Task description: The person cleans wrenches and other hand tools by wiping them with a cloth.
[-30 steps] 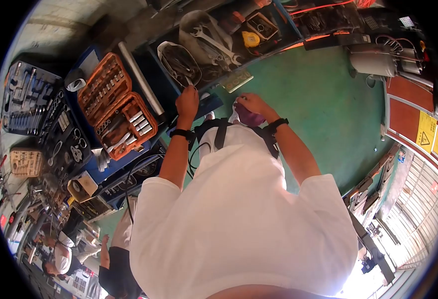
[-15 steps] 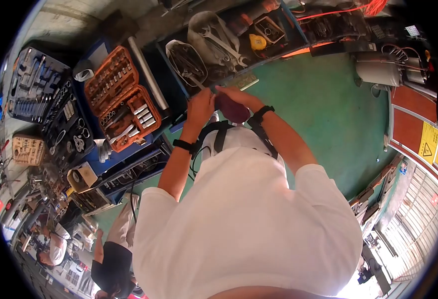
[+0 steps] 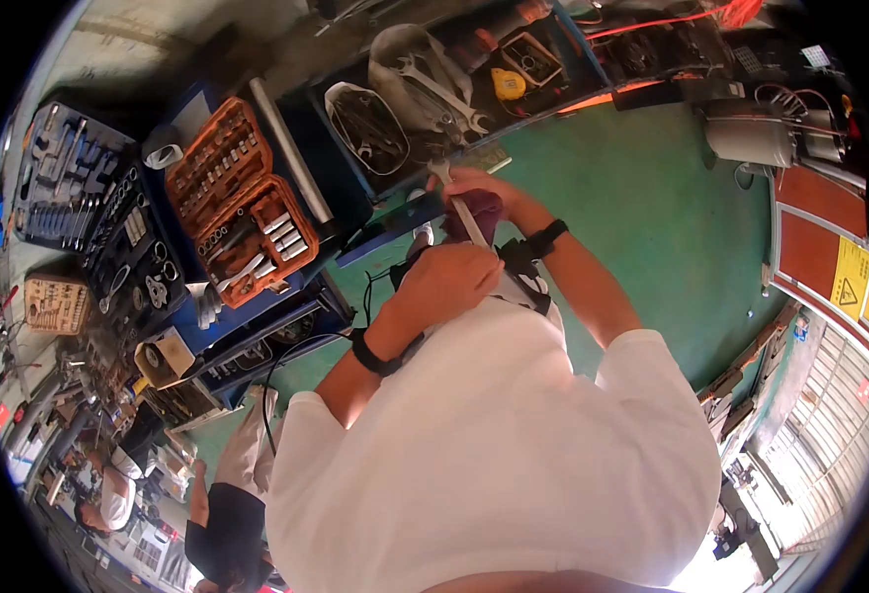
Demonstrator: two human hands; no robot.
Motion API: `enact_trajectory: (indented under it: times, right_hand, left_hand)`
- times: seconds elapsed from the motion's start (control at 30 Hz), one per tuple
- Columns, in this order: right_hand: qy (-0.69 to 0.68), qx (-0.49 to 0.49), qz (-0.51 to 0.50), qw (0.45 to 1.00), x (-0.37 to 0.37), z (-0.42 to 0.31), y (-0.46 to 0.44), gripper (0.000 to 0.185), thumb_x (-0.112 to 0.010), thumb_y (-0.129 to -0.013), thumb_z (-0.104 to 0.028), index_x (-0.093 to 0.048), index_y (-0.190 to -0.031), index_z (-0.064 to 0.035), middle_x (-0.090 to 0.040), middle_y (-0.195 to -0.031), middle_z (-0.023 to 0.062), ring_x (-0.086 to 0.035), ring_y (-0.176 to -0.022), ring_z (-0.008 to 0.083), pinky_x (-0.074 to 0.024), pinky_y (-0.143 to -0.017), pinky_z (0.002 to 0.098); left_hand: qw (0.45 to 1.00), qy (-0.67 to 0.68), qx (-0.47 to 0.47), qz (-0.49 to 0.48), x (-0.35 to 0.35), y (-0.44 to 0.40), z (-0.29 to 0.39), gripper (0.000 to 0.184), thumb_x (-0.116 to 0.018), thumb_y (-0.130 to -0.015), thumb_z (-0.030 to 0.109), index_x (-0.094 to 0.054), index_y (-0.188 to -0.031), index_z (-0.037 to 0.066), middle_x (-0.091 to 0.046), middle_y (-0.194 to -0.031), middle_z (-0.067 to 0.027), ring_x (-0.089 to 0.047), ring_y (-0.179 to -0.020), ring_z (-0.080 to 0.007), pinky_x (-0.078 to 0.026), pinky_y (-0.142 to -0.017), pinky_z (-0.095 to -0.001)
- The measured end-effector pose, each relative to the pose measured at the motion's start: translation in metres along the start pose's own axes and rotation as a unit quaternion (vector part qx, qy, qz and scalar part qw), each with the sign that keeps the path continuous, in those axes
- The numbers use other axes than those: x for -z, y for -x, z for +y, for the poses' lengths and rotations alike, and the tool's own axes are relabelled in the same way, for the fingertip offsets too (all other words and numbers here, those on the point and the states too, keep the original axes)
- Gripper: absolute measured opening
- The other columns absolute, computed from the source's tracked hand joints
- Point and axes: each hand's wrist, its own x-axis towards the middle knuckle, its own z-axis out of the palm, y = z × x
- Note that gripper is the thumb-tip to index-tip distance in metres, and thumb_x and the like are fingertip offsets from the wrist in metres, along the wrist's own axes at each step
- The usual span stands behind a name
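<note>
A steel open-end wrench (image 3: 467,219) slants in front of my body, its jaw end pointing away from me. My left hand (image 3: 451,285) is closed around the near end of the wrench, close to my shirt. Just beyond it, my right hand (image 3: 494,190) grips a dark maroon cloth (image 3: 484,206) that lies against the wrench's shaft. Part of the right hand's fingers is hidden behind the wrench and the cloth.
Ahead is an open drawer with large wrenches (image 3: 439,89), a white-rimmed bin (image 3: 367,128) and a yellow tape measure (image 3: 508,84). To the left lies an orange socket set (image 3: 247,203). A person in a dark top (image 3: 229,534) is at lower left.
My left hand has come back from the drawer's edge toward my body, bringing the wrench with it. My right hand has shifted slightly right, and the cloth now touches the wrench.
</note>
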Motion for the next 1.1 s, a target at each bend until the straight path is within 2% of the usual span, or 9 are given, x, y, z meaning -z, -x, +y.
enact_trajectory:
  times: [0.1,0.2,0.33,0.4,0.57,0.63,0.73,0.87,1.1]
  right_hand:
    - [0.013,0.056,0.024,0.998,-0.014,-0.023,0.031,0.040,-0.071,-0.087,-0.024,-0.057,-0.120,-0.0056,-0.060,-0.092,-0.0004,-0.061,-0.084,0.0104,-0.0489,-0.075,0.0240]
    - [0.045,0.169,0.150,0.973,-0.024,-0.046,0.063,0.036,-0.070,-0.087,-0.021,-0.057,-0.117,-0.0053,-0.059,-0.095,-0.0004,-0.059,-0.084,0.0081,-0.0477,-0.074,0.0233]
    - [0.082,0.264,0.216,0.936,-0.049,-0.079,0.107,0.033,-0.070,-0.088,-0.015,-0.054,-0.115,-0.0039,-0.058,-0.092,-0.0009,-0.056,-0.083,0.0060,-0.0463,-0.072,0.0226]
    - [0.122,0.303,0.207,0.922,-0.055,-0.086,0.118,0.031,-0.069,-0.089,-0.014,-0.054,-0.114,-0.0035,-0.057,-0.090,-0.0012,-0.056,-0.083,0.0061,-0.0465,-0.072,0.0233]
    - [0.301,0.358,0.259,0.845,-0.083,-0.098,0.143,0.030,-0.069,-0.090,-0.010,-0.052,-0.114,-0.0026,-0.059,-0.092,0.0007,-0.057,-0.084,0.0066,-0.0479,-0.074,0.0245]
    - [0.274,0.372,0.301,0.834,-0.070,-0.093,0.145,0.027,-0.066,-0.093,-0.018,-0.055,-0.111,-0.0019,-0.062,-0.096,0.0019,-0.057,-0.084,0.0074,-0.0476,-0.075,0.0236]
    - [-0.017,0.344,0.301,0.889,-0.035,-0.076,0.159,0.042,-0.050,-0.096,-0.044,-0.062,-0.105,-0.0040,-0.067,-0.099,0.0068,-0.064,-0.091,0.0192,-0.0514,-0.085,0.0362]
    - [-0.336,0.404,0.177,0.832,0.009,-0.034,0.152,0.049,-0.044,-0.096,-0.047,-0.058,-0.120,-0.0063,-0.065,-0.112,0.0109,-0.062,-0.101,0.0287,-0.0472,-0.096,0.0430]
    - [-0.287,0.436,0.161,0.838,-0.044,-0.045,0.161,0.055,-0.041,-0.095,-0.051,-0.056,-0.126,-0.0074,-0.062,-0.126,0.0109,-0.059,-0.114,0.0264,-0.0411,-0.105,0.0436]
  left_hand:
    - [0.991,0.054,-0.119,0.032,0.008,-0.008,0.008,0.024,-0.074,-0.082,0.013,-0.056,-0.067,0.006,-0.055,-0.060,-0.0064,-0.055,-0.054,-0.0252,-0.044,-0.053,-0.0338]
    - [0.988,0.126,-0.079,-0.050,0.019,-0.006,0.001,0.023,-0.078,-0.076,0.013,-0.060,-0.089,0.007,-0.058,-0.072,-0.0041,-0.057,-0.061,-0.0186,-0.045,-0.055,-0.0311]
    - [0.895,0.436,0.069,-0.061,0.011,-0.013,-0.016,0.069,-0.082,-0.073,0.011,-0.042,-0.128,0.008,-0.060,-0.092,-0.0050,-0.062,-0.083,-0.0161,-0.050,-0.067,-0.0330]
    - [0.783,0.591,0.082,-0.176,0.016,-0.031,-0.009,0.056,-0.075,-0.086,0.017,-0.038,-0.126,0.006,-0.057,-0.090,-0.0053,-0.060,-0.081,-0.0172,-0.050,-0.069,-0.0308]
    - [0.792,0.559,0.122,-0.214,0.011,-0.064,0.002,0.039,-0.043,-0.103,0.046,-0.040,-0.118,0.010,-0.048,-0.075,-0.0043,-0.050,-0.059,-0.0140,-0.045,-0.053,-0.0271]
    - [0.706,0.626,0.240,-0.229,0.016,-0.076,0.003,0.037,-0.039,-0.104,0.046,-0.043,-0.114,0.011,-0.040,-0.070,-0.0006,-0.038,-0.049,-0.0088,-0.034,-0.043,-0.0224]
    - [0.756,0.584,0.233,-0.184,0.008,-0.080,0.013,0.037,-0.035,-0.106,0.044,-0.045,-0.114,0.010,-0.036,-0.069,0.0011,-0.033,-0.047,-0.0062,-0.028,-0.040,-0.0210]
    - [0.809,0.517,0.230,-0.162,-0.008,-0.081,0.021,0.035,-0.033,-0.107,0.040,-0.045,-0.115,0.008,-0.037,-0.068,0.0013,-0.035,-0.048,-0.0059,-0.030,-0.040,-0.0217]
    - [0.826,0.478,0.236,-0.182,-0.023,-0.087,0.031,0.037,-0.033,-0.107,0.041,-0.049,-0.108,0.008,-0.035,-0.069,0.0030,-0.033,-0.053,-0.0039,-0.028,-0.045,-0.0201]
